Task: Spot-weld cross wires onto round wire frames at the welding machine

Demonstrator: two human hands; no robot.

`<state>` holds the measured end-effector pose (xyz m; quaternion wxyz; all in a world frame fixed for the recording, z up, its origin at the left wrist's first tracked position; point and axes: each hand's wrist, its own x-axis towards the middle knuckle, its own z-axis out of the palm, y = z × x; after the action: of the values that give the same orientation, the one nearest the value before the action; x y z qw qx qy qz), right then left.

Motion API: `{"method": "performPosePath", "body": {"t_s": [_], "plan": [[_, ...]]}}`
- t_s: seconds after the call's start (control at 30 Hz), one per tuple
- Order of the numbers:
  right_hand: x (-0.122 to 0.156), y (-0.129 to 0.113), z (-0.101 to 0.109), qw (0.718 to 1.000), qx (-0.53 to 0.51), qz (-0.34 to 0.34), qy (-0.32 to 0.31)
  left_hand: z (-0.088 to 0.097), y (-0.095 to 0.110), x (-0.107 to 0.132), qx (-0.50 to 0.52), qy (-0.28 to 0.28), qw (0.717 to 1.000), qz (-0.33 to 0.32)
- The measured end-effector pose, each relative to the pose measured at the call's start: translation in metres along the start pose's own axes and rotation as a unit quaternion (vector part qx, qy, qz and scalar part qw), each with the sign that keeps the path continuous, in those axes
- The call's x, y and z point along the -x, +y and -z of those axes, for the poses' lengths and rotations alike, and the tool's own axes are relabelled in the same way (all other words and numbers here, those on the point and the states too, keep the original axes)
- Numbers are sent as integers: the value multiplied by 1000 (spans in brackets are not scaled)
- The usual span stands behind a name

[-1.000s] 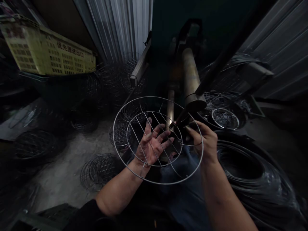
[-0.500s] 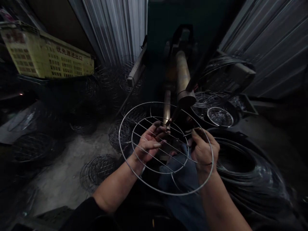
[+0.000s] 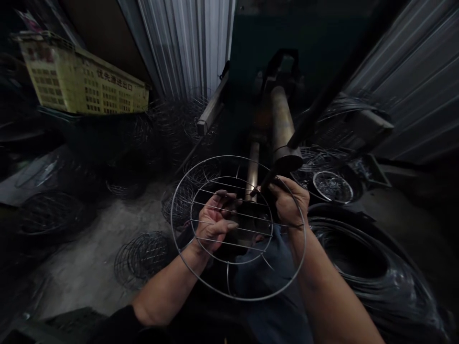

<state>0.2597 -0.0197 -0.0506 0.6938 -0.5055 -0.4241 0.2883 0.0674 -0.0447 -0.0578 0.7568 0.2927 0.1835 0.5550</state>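
Observation:
A round wire rack (image 3: pixel 229 263), with an outer ring, a smaller inner ring and parallel bars, lies in front of me. My left hand (image 3: pixel 214 222) is under its middle, bearing the rack; the fingers curl, the thumb sits apart from them, and bars cross over the hand. On the right, my right hand (image 3: pixel 292 203) is closed beneath the outer ring, fingertips close to a dark rod. What it pinches is hidden. Just beyond the fingers, a slim metal cylinder (image 3: pixel 253 167) points toward the rack, below a thicker metal cylinder (image 3: pixel 283 119) of the machine.
A yellow crate (image 3: pixel 89 81) stands at the left. Wire racks (image 3: pixel 143 255) lie in piles on the floor. To my right are a large coil of wire (image 3: pixel 390 282) and a bowl of small metal pieces (image 3: pixel 333 186). A dark diagonal bar (image 3: pixel 330 95) crosses above the machine.
The rack has turned and shifted slightly left and nearer to me. My right hand has moved left and forward, closer to the dark rod. My left hand stays under the bars.

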Motion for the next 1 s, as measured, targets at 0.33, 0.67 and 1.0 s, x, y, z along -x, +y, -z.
{"method": "performPosePath", "body": {"t_s": [0.33, 0.67, 1.0], "plan": [[-22, -7, -3, 997, 41, -55, -39, -9, -4, 4, 9, 30, 999, -19], [-25, -15, 0, 989, 38, -110, -88, -9, -13, 9, -2, 44, 999, -27], [60, -23, 74, 974, -28, -217, 49, 24, -1, 14, -165, 3, 985, 41]]}}
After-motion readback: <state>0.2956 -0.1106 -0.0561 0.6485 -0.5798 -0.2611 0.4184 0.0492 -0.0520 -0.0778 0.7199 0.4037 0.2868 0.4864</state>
